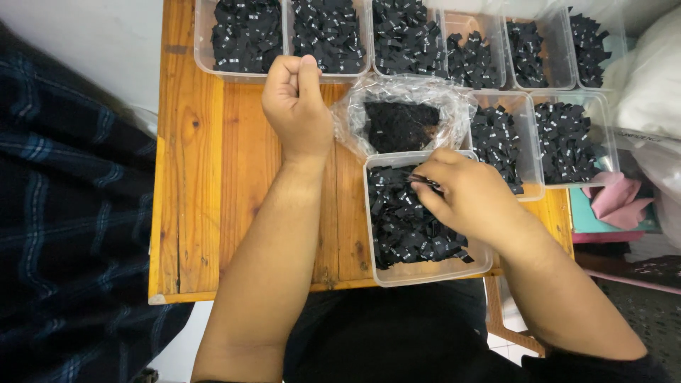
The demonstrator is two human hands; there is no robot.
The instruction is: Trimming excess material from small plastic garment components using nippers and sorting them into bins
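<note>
Right hand (472, 202), lower centre-right of frame: fingers pinched shut on a few small black labels (424, 184), held just above the nearest clear tub (425, 272) of the same labels, directly under the fingertips.

Left hand (296, 106), upper centre: curled into a loose fist over the table (213, 184); contents, if any, cannot be told. It sits just left of a clear plastic bag (454, 106) of dark material. More filled tubs (204, 42) line the top edge.

Left hand (296, 106) fisted, right hand (464, 195) fingers pinched
</note>
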